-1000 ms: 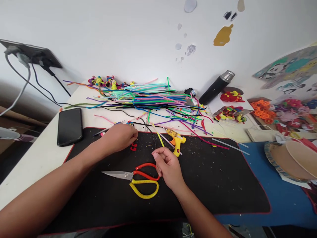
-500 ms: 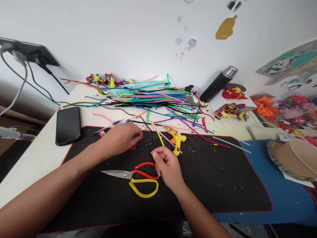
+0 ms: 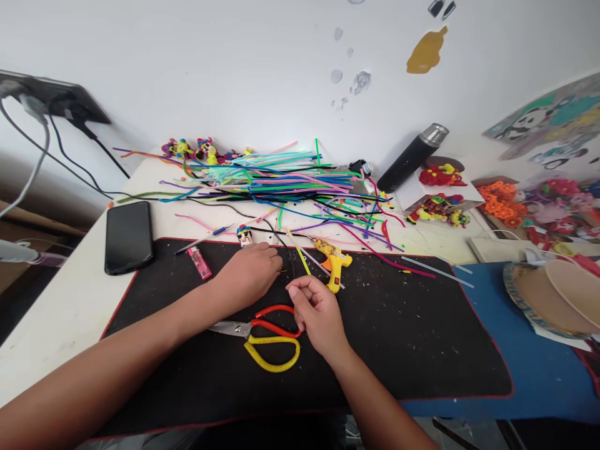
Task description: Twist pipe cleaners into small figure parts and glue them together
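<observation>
My left hand (image 3: 250, 273) hovers over the black mat with its fingers curled down; what they hold, if anything, is hidden beneath them. Facing it, my right hand (image 3: 319, 312) has thumb and forefinger pinched together, and anything between them is too small to make out. Below both hands lie scissors (image 3: 273, 341) with one red and one yellow handle, the blade tips covered by my left forearm. A yellow glue gun (image 3: 335, 265) rests just beyond my right hand. Past my left knuckles stands a small figure (image 3: 244, 235) with a blue and red top.
A pink lighter (image 3: 200, 263), a pen (image 3: 202, 239) and a phone (image 3: 129, 237) lie to the left. Coloured pipe cleaners (image 3: 290, 181) pile up along the wall. A black flask (image 3: 412, 159) leans at the back right, near finished pipe-cleaner figures (image 3: 438, 211).
My left hand has moved right and slightly nearer, towards my right hand, uncovering the lighter and the small figure. The red piece beneath it is now hidden. My right hand stays put.
</observation>
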Available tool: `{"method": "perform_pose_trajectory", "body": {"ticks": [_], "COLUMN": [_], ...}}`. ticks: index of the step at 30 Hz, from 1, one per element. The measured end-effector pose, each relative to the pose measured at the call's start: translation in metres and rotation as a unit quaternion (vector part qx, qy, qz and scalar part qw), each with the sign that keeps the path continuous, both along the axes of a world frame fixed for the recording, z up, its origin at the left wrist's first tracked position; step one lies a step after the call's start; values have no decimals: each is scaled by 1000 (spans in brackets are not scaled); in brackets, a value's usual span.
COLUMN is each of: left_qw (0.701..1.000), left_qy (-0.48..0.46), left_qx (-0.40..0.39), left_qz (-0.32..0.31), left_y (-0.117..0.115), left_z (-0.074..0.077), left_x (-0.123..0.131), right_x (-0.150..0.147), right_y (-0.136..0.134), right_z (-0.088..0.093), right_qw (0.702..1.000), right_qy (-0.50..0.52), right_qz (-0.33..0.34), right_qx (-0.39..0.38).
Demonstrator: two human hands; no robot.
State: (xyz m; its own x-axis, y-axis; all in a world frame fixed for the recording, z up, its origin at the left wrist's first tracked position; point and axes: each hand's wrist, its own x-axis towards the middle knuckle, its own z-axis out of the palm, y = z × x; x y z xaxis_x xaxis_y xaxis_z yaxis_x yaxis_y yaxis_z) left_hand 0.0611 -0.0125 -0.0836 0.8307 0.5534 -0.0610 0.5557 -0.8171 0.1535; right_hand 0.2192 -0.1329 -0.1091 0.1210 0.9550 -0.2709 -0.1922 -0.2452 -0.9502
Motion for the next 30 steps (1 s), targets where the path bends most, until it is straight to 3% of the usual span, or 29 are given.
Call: {"method": "perform_pose_trajectory", "body": {"ticks": [8,16,22,30], "left_qw": [999,995,998,999], "left_qy": [-43,-98,-51,-40], "left_qx": [17,-18,-21,-6], "left_qz": [-13,12,9,4], "left_y": [6,17,8,0], "left_z": [-7,12,2,-4], "left_x": [-9,-20,-8,-2], "right_x": [0,4,0,-4], "right_y": [2,10,13,11], "right_z": [3,9,16,12], "right_qw": [1000,1000,1000,1000], "right_qy": [-10,18,3,1], "right_qz": [8,0,4,6], "right_qx": [-10,-19,-9,-18]}}
